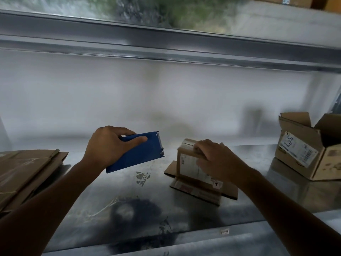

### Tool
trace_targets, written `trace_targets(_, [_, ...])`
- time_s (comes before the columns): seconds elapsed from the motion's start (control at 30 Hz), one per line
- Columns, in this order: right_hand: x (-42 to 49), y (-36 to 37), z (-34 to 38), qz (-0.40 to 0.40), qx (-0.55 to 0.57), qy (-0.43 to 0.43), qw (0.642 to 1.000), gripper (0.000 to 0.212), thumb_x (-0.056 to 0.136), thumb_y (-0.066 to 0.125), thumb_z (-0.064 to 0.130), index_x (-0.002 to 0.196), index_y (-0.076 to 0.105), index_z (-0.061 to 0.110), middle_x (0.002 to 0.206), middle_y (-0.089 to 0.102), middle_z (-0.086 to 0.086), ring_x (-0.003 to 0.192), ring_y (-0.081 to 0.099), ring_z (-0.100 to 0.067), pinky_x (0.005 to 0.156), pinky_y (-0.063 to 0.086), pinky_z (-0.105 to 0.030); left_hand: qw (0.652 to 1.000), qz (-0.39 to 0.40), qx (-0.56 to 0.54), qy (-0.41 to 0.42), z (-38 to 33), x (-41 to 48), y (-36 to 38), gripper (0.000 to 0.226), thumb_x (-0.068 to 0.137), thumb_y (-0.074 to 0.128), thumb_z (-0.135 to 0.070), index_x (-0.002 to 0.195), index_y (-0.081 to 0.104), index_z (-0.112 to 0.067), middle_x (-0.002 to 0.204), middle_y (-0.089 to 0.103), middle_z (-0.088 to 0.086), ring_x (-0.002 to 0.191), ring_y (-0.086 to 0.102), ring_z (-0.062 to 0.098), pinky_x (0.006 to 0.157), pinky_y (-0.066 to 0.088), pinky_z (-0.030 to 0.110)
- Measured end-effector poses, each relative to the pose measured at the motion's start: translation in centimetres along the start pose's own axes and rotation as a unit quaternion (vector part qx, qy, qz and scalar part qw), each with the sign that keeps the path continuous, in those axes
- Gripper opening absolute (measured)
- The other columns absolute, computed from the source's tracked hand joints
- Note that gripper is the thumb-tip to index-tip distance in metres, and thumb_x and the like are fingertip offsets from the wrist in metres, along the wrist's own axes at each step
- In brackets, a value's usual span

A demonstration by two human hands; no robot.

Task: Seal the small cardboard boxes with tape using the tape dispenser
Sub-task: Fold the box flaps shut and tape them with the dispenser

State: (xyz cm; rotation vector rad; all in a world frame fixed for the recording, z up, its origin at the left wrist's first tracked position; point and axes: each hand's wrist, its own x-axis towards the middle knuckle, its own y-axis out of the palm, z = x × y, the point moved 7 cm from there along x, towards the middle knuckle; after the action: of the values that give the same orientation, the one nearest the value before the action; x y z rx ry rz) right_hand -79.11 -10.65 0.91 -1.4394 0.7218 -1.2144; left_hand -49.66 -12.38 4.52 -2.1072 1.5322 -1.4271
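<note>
Here, the left hand (108,146) wraps its fingers round the blue tape dispenser (142,156) above the metal table (103,196), and at its 3 o'clock the right hand (217,159) grips the top of the small box (188,163) standing there.

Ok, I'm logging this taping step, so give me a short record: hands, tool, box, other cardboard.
left hand: grips blue tape dispenser, raised above the shelf
right hand: holds top of small cardboard box
dispenser to box: apart, dispenser on its left
under box: flat cardboard piece, flap or separate unclear
far right: open box with label
far left: flattened cardboard
</note>
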Motion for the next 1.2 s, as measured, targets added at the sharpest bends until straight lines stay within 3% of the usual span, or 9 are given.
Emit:
trace_targets(0.1, [0.3, 0.5, 0.0, -0.057, -0.075, -0.005, 0.995, 0.051, 0.095, 0.039, 0.069, 0.128, 0.047, 0.03, 0.124, 0.051, 0.008, 0.105, 0.05, -0.013, 0.089, 0.045, -0.035, 1.0, 0.004, -0.003, 0.014, -0.9, 0.0, 0.3, 0.052, 0.072, 0.06, -0.074, 0.099, 0.08, -0.034, 0.089, 0.076, -0.011, 0.073, 0.068, 0.01, 0.057, 0.048, 0.026])
trace_targets(0.2, [0.6, 1.0, -0.4, -0.062, -0.097, -0.06, 0.992, 0.076, 0.092, 0.023, 0.077, 0.151, 0.037, 0.03, 0.141, 0.046, 0.009, 0.124, 0.049, -0.015, 0.09, 0.045, -0.031, 1.0, 0.01, -0.01, 0.019, -1.3, -0.2, 0.2, 0.04, 0.076, 0.066, -0.067, 0.096, 0.079, -0.036, 0.08, 0.071, -0.018, 0.07, 0.067, 0.007, 0.054, 0.044, 0.021])
trace_targets(0.37, [0.2, 0.5, 0.2, -0.066, -0.058, -0.208, 0.974, 0.059, 0.1, 0.036, 0.065, 0.147, 0.049, 0.032, 0.145, 0.052, 0.015, 0.129, 0.043, -0.016, 0.104, 0.033, -0.038, 0.999, 0.011, -0.038, 0.034, -1.3, -0.4, -0.3, 0.029, 0.072, 0.069, -0.063, 0.09, 0.074, -0.041, 0.075, 0.063, -0.031, 0.071, 0.065, 0.004, 0.056, 0.045, 0.02])
trace_targets(0.53, [-0.2, 0.2, 0.5, 0.018, 0.033, -0.15, 0.988, 0.053, 0.094, 0.046, 0.039, 0.147, 0.044, 0.037, 0.15, 0.043, 0.019, 0.135, 0.031, -0.008, 0.112, 0.024, -0.041, 0.993, 0.025, -0.098, 0.063, -1.0, -0.8, -0.9, 0.022, 0.069, 0.069, -0.062, 0.085, 0.074, -0.047, 0.078, 0.07, -0.034, 0.076, 0.067, -0.004, 0.056, 0.046, 0.009])
trace_targets(0.73, [0.1, 1.3, 2.4, -0.055, 0.079, -0.077, 0.992, 0.075, 0.069, 0.041, 0.096, 0.116, 0.051, 0.038, 0.114, 0.048, 0.024, 0.107, 0.042, -0.002, 0.099, 0.042, -0.038, 0.977, 0.06, -0.185, 0.09, -0.9, -1.3, -1.0, 0.012, 0.075, 0.075, -0.041, 0.087, 0.08, -0.043, 0.085, 0.076, -0.022, 0.08, 0.072, 0.002, 0.066, 0.053, 0.012])
trace_targets(0.9, [0.2, 2.3, 3.4, -0.054, 0.188, -0.153, 0.969, 0.038, 0.091, 0.056, 0.048, 0.125, 0.056, 0.031, 0.132, 0.054, 0.013, 0.127, 0.042, -0.004, 0.122, 0.022, -0.038, 0.959, 0.074, -0.244, 0.122, -1.1, -1.9, -1.6, 0.025, 0.076, 0.074, -0.031, 0.088, 0.078, -0.052, 0.091, 0.078, -0.016, 0.086, 0.074, 0.005, 0.072, 0.056, 0.015])
trace_targets(1.03, [0.3, 2.7, 3.1, 0.016, 0.28, -0.132, 0.951, 0.042, 0.095, 0.059, 0.028, 0.136, 0.052, 0.034, 0.15, 0.04, 0.007, 0.141, 0.033, -0.003, 0.109, 0.042, -0.022, 0.957, 0.061, -0.256, 0.126, -1.1, -1.9, -1.8, 0.027, 0.076, 0.072, -0.028, 0.087, 0.078, -0.053, 0.091, 0.078, -0.016, 0.086, 0.074, 0.006, 0.072, 0.056, 0.016])
trace_targets(1.13, [0.1, 2.1, 2.7, 0.001, 0.305, -0.124, 0.944, 0.043, 0.099, 0.061, 0.016, 0.138, 0.053, 0.034, 0.151, 0.041, 0.013, 0.136, 0.032, 0.013, 0.101, 0.038, -0.008, 0.955, 0.056, -0.262, 0.126, -1.2, -2.0, -1.8, 0.027, 0.075, 0.072, -0.029, 0.086, 0.078, -0.053, 0.09, 0.078, -0.017, 0.085, 0.074, 0.004, 0.07, 0.055, 0.014])
trace_targets(1.2, [-0.3, 0.4, 3.2, -0.044, 0.347, -0.108, 0.931, 0.036, 0.1, 0.058, 0.028, 0.135, 0.055, 0.037, 0.145, 0.044, 0.027, 0.13, 0.028, 0.027, 0.103, 0.027, 0.0, 0.954, 0.051, -0.264, 0.131, -1.4, -1.9, -1.9, 0.027, 0.075, 0.073, -0.03, 0.087, 0.078, -0.053, 0.09, 0.078, -0.017, 0.084, 0.074, 0.004, 0.07, 0.055, 0.014])
